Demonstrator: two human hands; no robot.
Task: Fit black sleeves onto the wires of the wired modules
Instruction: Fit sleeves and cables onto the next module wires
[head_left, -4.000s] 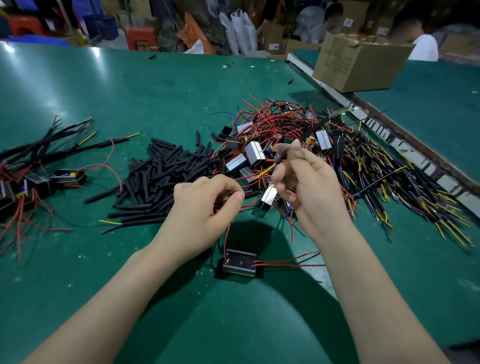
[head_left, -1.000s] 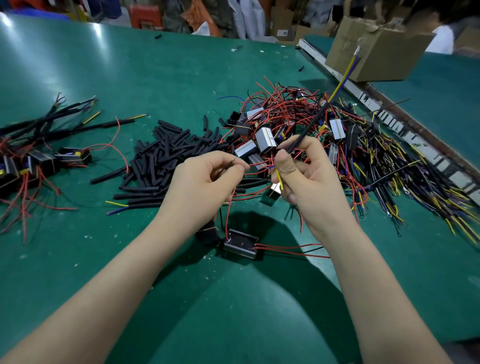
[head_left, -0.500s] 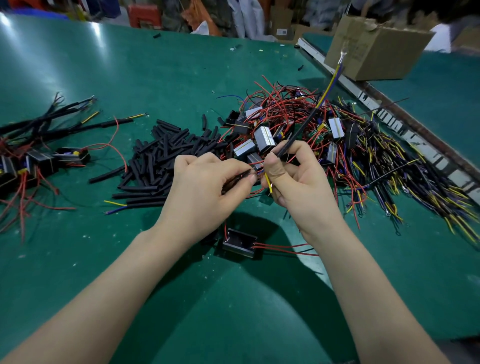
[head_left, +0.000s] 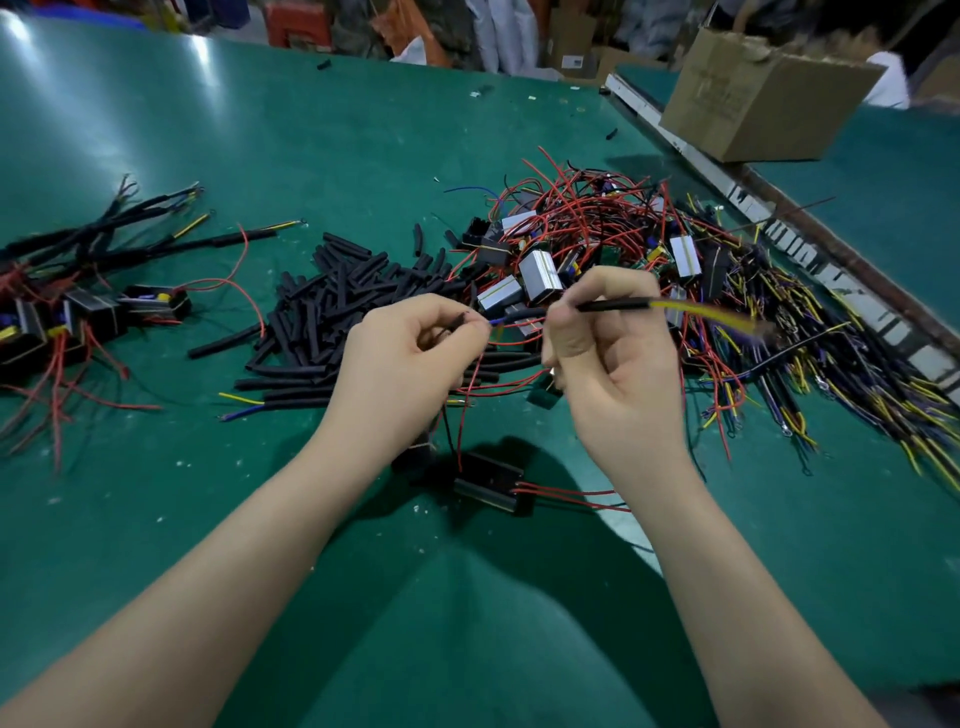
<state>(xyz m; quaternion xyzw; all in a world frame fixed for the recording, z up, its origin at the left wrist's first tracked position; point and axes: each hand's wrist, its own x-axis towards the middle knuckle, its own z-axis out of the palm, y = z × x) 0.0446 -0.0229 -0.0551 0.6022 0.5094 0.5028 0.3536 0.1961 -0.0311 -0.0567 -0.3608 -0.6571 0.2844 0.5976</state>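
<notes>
Left hand (head_left: 410, 353): fingers pinched together on thin dark and red wire ends; a short blue wire tip (head_left: 496, 321) shows just past the fingertips, pointing right.
Right hand (head_left: 613, 358): fingers curled round and clamped on a black sleeve (head_left: 613, 305) already carrying yellow and blue wires (head_left: 701, 312), which trail out to the right, blurred.
Key relation: the sleeve's long axis runs roughly left to right, level with the blue tip; its near mouth is hidden inside the right fingers, so alignment cannot be confirmed. The two hands are near each other, with only a narrow gap between them.
Nearer hand: judged, the right hand holds the sleeve and the left feeds the wire, so the closing move is sideways along that axis.
Module in work (head_left: 488, 486): black, lying on the tabletop (head_left: 260, 130) below both hands, red leads running right and up to the left hand.
Sleeve stock (head_left: 337, 306): heap of loose black sleeves beyond the left hand.
Unsleeved modules (head_left: 597, 244): tangled pile beyond the right hand.
Finished modules (head_left: 78, 306): group at far left.
</notes>
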